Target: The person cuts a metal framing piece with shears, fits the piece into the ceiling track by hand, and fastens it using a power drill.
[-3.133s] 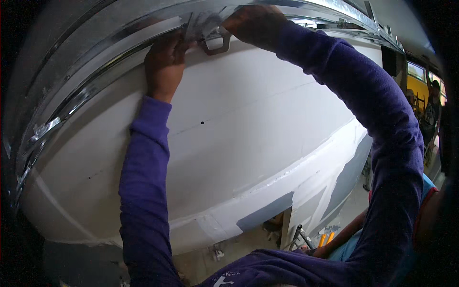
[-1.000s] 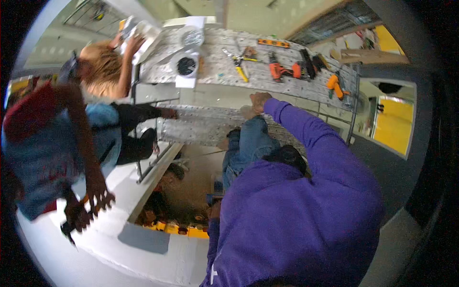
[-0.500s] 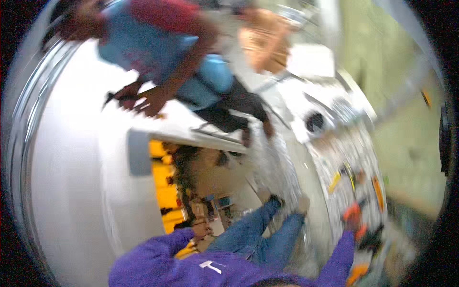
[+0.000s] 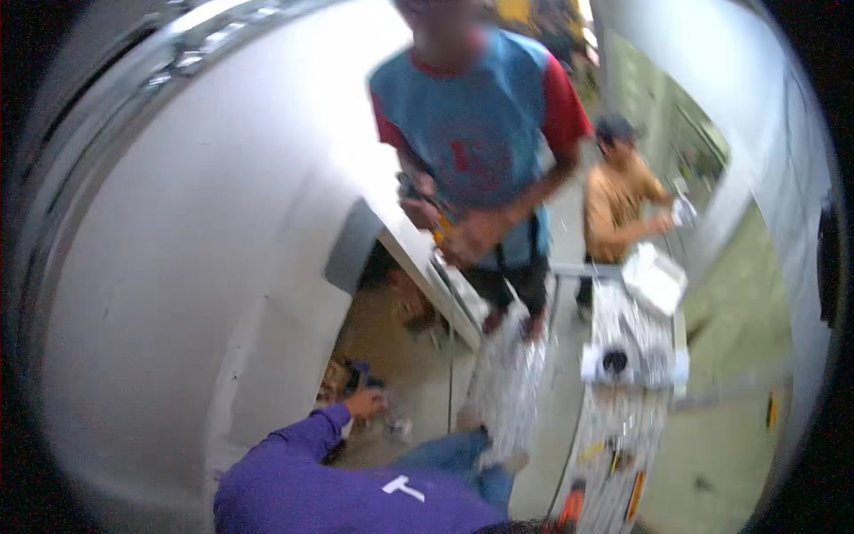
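My left hand (image 4: 366,403), at the end of a purple sleeve, is at the lower edge of the opening in the white panel (image 4: 178,267). Blur smears its fingers, and I cannot make out anything in them. Just past it, inside the opening, is a small dark blue thing (image 4: 358,372) too blurred to name. My right hand is out of sight. A red-orange tool (image 4: 572,507) lies low on the right, on the plastic-covered bench (image 4: 592,445), partly cut off by the frame's lower edge.
A person in a blue and red shirt (image 4: 471,133) stands across the opening, holding a dark and yellow tool. Farther back, a person in tan (image 4: 614,209) handles something white. A white box (image 4: 656,280) and a black roll (image 4: 615,360) are on the bench; plastic sheeting (image 4: 511,392) covers the floor.
My view has swung, so the co-worker now appears upright near the middle. My right hand, earlier by the red-orange tool, has left the picture. My left hand remains at the opening.
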Motion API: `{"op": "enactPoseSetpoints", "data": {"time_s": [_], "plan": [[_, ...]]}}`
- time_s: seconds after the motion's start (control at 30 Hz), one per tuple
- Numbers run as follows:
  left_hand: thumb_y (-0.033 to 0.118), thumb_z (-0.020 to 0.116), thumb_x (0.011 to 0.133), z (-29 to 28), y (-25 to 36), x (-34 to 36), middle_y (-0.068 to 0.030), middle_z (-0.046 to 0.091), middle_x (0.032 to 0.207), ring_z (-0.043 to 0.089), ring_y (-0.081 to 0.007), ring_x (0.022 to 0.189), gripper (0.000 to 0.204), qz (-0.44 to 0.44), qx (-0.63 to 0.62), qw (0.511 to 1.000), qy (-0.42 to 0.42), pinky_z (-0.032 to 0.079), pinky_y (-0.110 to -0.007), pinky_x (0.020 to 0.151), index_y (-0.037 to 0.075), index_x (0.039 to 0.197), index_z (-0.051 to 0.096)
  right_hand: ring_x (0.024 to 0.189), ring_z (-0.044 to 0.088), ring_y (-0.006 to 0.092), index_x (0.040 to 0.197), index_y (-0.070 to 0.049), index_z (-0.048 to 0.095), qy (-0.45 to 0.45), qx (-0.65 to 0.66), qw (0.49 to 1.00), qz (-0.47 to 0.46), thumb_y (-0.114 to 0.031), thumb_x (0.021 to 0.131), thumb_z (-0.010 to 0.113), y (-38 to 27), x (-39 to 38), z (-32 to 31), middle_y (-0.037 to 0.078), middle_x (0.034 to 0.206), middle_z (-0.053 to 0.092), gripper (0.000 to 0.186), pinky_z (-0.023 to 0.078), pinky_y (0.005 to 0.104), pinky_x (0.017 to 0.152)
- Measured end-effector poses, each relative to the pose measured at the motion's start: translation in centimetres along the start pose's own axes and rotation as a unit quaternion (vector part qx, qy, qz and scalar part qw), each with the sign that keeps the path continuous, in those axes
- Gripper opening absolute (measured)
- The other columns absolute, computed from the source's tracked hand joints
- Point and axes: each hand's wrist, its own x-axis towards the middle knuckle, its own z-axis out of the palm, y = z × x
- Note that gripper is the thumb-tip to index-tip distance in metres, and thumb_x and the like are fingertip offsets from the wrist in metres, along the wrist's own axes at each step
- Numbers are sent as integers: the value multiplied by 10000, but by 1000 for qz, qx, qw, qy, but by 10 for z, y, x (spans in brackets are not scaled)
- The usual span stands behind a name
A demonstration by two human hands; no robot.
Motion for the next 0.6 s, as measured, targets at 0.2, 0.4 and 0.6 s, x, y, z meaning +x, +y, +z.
{"op": "enactPoseSetpoints", "data": {"time_s": [0.2,0.4,0.6], "plan": [[174,556,922,-120,61,18,-119,661,989,631,-197,844,256,-28,52,984,168,500,-339,771,-20,1074,623,1093,583,265,1248,-69,581,36,80,991,-102,-245,870,600,-141,-7,-69,91,1215,615,418,467,380,974],[250,580,955,-54,34,41,-72,664,974,623,-169,843,333,-68,-193,967,149,497,-318,780,-11,1159,616,1137,597,263,1249,-114,604,179,148,935,-269,-224,861,686,-160,-21,-80,87,1250,619,412,480,396,974],[294,612,911,-27,43,9,-121,677,992,633,-190,880,351,-101,-97,984,109,502,-331,751,16,1125,628,1168,561,257,1241,-111,593,94,256,950,-152,-190,851,661,-195,-43,-96,96,1237,614,403,453,386,999]]}}
